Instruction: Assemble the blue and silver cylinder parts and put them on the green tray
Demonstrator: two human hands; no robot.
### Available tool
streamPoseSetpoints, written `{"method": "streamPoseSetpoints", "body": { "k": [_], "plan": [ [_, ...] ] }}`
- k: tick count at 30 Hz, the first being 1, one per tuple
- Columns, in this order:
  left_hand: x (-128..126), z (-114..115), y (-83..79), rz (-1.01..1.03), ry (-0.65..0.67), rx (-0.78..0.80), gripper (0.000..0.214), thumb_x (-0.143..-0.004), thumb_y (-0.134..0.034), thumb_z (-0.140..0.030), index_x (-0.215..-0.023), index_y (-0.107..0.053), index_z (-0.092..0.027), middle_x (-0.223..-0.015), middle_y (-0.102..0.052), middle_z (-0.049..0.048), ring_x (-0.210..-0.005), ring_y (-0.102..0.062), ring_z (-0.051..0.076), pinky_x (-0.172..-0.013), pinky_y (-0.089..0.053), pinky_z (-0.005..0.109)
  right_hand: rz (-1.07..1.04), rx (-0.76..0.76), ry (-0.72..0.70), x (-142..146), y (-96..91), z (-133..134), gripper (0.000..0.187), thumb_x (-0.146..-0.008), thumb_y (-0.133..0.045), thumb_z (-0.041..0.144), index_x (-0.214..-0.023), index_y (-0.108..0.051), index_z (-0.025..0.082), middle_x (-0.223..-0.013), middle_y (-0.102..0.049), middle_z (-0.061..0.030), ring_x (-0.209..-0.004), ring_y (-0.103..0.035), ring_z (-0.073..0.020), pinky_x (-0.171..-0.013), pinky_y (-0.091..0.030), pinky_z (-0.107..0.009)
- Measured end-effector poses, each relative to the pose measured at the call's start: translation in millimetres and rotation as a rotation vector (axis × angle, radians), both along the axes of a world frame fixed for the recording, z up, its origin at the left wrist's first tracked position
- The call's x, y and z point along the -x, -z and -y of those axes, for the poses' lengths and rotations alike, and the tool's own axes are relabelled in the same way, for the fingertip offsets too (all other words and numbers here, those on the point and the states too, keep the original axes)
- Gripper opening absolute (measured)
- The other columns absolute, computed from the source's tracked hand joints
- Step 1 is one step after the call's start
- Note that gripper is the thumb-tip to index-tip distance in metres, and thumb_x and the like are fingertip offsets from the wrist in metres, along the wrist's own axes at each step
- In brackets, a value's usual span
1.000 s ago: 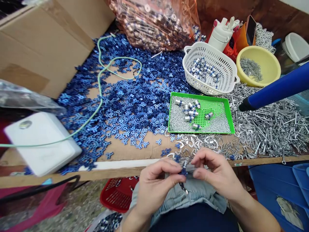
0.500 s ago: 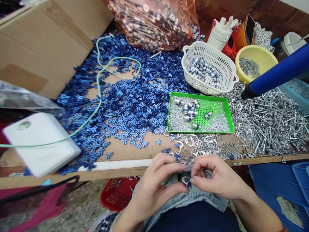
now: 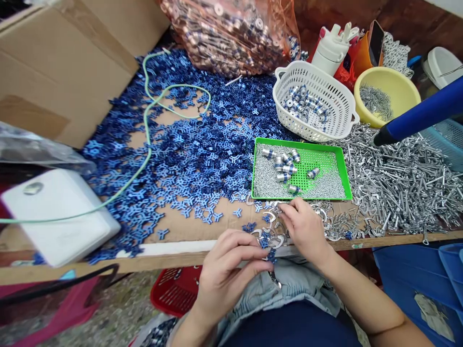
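Over my lap, my left hand (image 3: 231,270) pinches a small blue three-armed piece (image 3: 272,256) between thumb and fingers. A curved dark and silver metal piece (image 3: 275,279) hangs just below those fingertips; whether it is joined to the blue piece I cannot tell. My right hand (image 3: 306,231) reaches over the table edge, its fingertips pressed together at the scattered silver C-shaped clips (image 3: 278,241). What lies between them is too small to make out. Just beyond stands a green tray (image 3: 347,180) with tiny metal pins and several silver-and-blue cylinders (image 3: 284,177).
Blue three-armed pieces (image 3: 202,154) cover the table's left and middle. Metal bolts (image 3: 408,183) are heaped at right. Behind the tray stand a white basket (image 3: 340,103) and a yellow bowl (image 3: 405,89). A blue rod (image 3: 427,113) juts in from the right. A green cord (image 3: 147,125) crosses the left.
My right hand has left my left hand and moved up and forward to the clips by the tray. My left hand has shifted slightly left, still holding the blue piece.
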State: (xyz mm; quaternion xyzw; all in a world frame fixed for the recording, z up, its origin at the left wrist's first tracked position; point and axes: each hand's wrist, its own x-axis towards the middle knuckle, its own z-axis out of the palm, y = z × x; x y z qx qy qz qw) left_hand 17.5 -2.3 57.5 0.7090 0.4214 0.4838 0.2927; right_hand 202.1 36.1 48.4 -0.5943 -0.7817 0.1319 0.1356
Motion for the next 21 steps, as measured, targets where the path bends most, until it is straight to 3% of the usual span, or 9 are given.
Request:
{"method": "streamPoseSetpoints", "body": {
  "k": [3, 8, 17, 21],
  "plan": [
    [0, -1, 1.1, 0.023, -0.033, 0.027, 0.013, -0.07, -0.075, -0.019, -0.079, -0.067, -0.02, -0.071, -0.063, 0.0007, -0.07, -0.058, 0.015, -0.063, -0.048, 0.027, 0.094, -0.051, 0.019, 4, 5.7, 2, 0.017, -0.089, -0.049, 0.024, -0.092, -0.064, 0.02, -0.081, -0.059, -0.0047, -0.075, -0.054, -0.0182, -0.062, -0.039, -0.028],
    [-5, -1, 2.8, 0.128, -0.036, 0.119, 0.01, -0.071, -0.074, -0.019, -0.079, -0.066, -0.02, -0.072, -0.061, 0.0003, -0.069, -0.058, 0.014, -0.061, -0.048, 0.025, 0.023, -0.054, 0.018, 0, 6.1, 3, 0.015, -0.09, -0.048, 0.023, -0.092, -0.062, 0.019, -0.084, -0.061, -0.0036, -0.079, -0.057, -0.0176, -0.068, -0.041, -0.027],
    [-9, 1, 2.5, 0.236, -0.023, 0.183, 0.009, -0.071, -0.074, -0.02, -0.078, -0.068, -0.021, -0.072, -0.062, 0.0003, -0.068, -0.058, 0.014, -0.061, -0.049, 0.027, 0.11, 0.096, 0.125, 5, -2.1, 1, 0.011, -0.088, -0.052, 0.024, -0.084, -0.06, 0.018, -0.084, -0.062, -0.0028, -0.071, -0.06, -0.0179, -0.057, -0.036, -0.028],
    [-9, 2, 2.9, 0.243, -0.023, 0.187, 0.01, -0.071, -0.075, -0.019, -0.078, -0.068, -0.021, -0.072, -0.062, 0.0, -0.068, -0.058, 0.013, -0.061, -0.049, 0.026, -0.084, 0.117, 0.108, 0, -9.0, 1, 0.012, -0.088, -0.05, 0.021, -0.08, -0.058, 0.017, -0.081, -0.059, -0.0031, -0.071, -0.056, -0.0165, -0.06, -0.038, -0.028]
  ]
}}
